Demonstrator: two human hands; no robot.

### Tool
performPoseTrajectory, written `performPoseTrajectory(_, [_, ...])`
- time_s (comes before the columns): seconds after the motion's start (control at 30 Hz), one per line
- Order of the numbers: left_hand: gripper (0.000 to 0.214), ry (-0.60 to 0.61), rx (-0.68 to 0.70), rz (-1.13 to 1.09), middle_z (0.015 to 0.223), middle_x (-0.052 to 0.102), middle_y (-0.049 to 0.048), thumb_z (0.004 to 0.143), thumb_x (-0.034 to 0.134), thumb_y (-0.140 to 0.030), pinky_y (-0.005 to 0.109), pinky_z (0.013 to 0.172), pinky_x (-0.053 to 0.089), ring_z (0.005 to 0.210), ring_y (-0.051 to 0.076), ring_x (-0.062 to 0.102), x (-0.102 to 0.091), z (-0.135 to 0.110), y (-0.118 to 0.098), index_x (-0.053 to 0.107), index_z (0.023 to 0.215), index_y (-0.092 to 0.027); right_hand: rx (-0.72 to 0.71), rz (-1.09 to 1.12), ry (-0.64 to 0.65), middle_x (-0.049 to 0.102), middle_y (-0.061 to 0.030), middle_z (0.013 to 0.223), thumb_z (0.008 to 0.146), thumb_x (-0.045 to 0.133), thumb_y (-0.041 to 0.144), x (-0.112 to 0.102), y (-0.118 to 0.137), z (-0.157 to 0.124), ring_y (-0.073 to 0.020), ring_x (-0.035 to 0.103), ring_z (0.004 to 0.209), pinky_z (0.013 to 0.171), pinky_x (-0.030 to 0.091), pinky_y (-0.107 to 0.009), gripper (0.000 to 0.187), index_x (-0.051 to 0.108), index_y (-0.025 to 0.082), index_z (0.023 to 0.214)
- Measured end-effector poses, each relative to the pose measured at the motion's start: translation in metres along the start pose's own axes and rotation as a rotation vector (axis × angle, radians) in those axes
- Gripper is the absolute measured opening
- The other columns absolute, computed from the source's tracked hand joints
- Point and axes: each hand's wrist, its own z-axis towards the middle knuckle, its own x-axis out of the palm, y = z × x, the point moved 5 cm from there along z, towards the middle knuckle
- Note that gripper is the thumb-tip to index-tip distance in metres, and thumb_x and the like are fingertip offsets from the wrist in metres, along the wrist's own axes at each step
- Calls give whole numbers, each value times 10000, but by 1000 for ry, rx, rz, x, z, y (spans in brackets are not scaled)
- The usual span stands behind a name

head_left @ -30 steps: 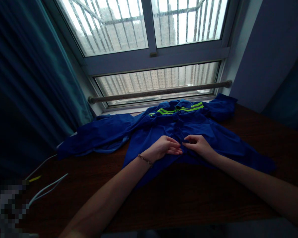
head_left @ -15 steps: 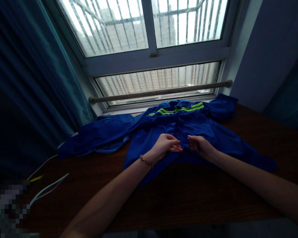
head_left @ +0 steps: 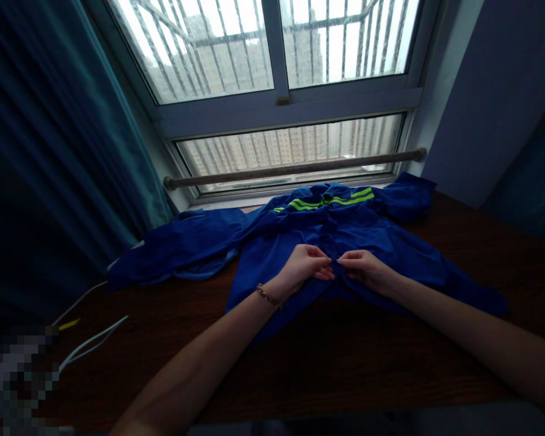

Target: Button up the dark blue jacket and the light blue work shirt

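Note:
A blue jacket (head_left: 266, 257) with bright yellow-green stripes across its chest lies spread on a dark wooden table, collar toward the window and sleeves out to both sides. At the lower middle of its front, my left hand (head_left: 305, 265) pinches the cloth between thumb and fingers; a beaded bracelet (head_left: 269, 295) circles that wrist. Just to the right, my right hand (head_left: 367, 270) is also closed in a pinch on the jacket's front edge. The fingertips of both hands almost meet. Whether a button or zip sits between them is too dark to see.
Behind the jacket is a window (head_left: 290, 142) with a horizontal bar (head_left: 295, 170) across its lower part. A blue curtain (head_left: 72, 121) hangs at the left. White cables (head_left: 93, 339) and a small yellow item (head_left: 69, 324) lie on the table (head_left: 345, 369) at the left.
My right hand has moved slightly left, its thumb and fingers now pinched close to my left fingertips. My left hand and the jacket stay nearly the same.

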Motion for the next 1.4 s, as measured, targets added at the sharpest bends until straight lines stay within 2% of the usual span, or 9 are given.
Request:
performPoseTrajectory(0.17, [64,28,-14,-7,578,634,78,708,591,-122,218,521,515,551,156,635,4,-1,4,541,709,-83,-93,-142,-41,532,38,533,537,718,389,3,3,-1,-64,449,463,457,313,-203,306,568,148,649])
performPoseTrajectory(0.23, [142,46,-30,-24,596,633,89,738,586,-213,220,539,521,576,159,640,5,0,6,547,724,-78,-155,-252,-79,526,40,539,554,699,406,4,6,-2,-72,448,466,464,320,-213,311,555,154,665])
performPoseTrajectory(0.33, [263,43,-47,-29,627,618,87,728,599,-334,217,527,521,578,154,634,5,1,9,547,719,-77,-343,-488,-146,561,17,614,600,662,392,8,16,-8,-103,498,550,531,369,-234,263,560,161,673])
performPoseTrajectory(0.4, [237,-4,-55,-24,603,589,54,693,639,-298,227,524,523,537,136,616,4,1,11,532,695,-86,-459,-624,-176,578,4,659,639,634,368,11,22,-13,-120,519,605,560,384,-240,217,567,167,686])
performPoseTrajectory(0.47, [174,-67,-76,-40,570,555,18,687,639,-214,248,529,528,486,116,590,3,2,13,510,687,-97,-505,-698,-187,580,2,668,661,618,349,14,23,-17,-124,524,616,550,384,-238,189,569,173,710])
performPoseTrajectory(0.57, [91,-120,-113,-107,577,535,-2,702,575,-121,286,544,535,475,115,580,1,2,18,486,721,-111,-492,-700,-174,586,0,677,658,629,346,14,20,-15,-129,534,630,553,396,-236,198,570,173,734])
performPoseTrajectory(0.7, [78,-120,-170,-185,626,540,15,686,521,-67,305,576,537,546,138,603,0,5,24,475,730,-111,-444,-633,-150,595,-4,696,633,651,374,10,13,-7,-136,547,649,604,428,-254,246,577,167,743])
performPoseTrajectory(1.0, [96,-124,-250,-265,624,561,30,658,498,-39,258,583,525,557,131,609,-3,8,27,471,719,-108,-297,-397,-93,605,-11,734,569,695,383,5,3,3,-148,571,705,689,450,-290,326,580,159,777])
performPoseTrajectory(1.4, [212,-138,-142,-257,661,577,8,626,577,-70,194,502,475,535,117,609,-6,9,26,475,799,-135,-212,-255,-123,621,-10,731,494,741,368,-2,2,5,-166,583,750,737,440,-312,364,595,167,760])
